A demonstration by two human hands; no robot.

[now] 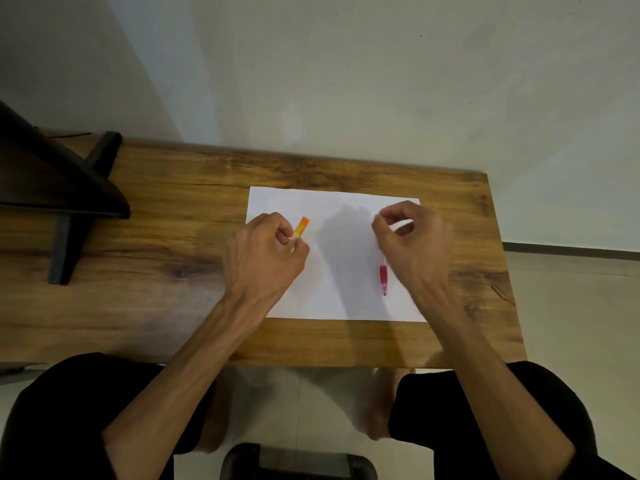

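A white sheet of paper (341, 258) lies on the wooden table (166, 244). My left hand (265, 258) rests on the sheet's left part and grips an orange marker (300, 230), whose orange end sticks out up and to the right. A red pen (383, 277) lies on the right part of the sheet with its tip toward me. Its upper half is hidden under my right hand (414, 244). That hand's fingers are curled, thumb near the forefinger. Whether they pinch the pen's far end is hidden.
A black monitor (52, 181) on a black stand (74, 233) takes up the table's left end. The table's back edge meets a pale wall. A dark stool (298, 462) stands below, between my knees.
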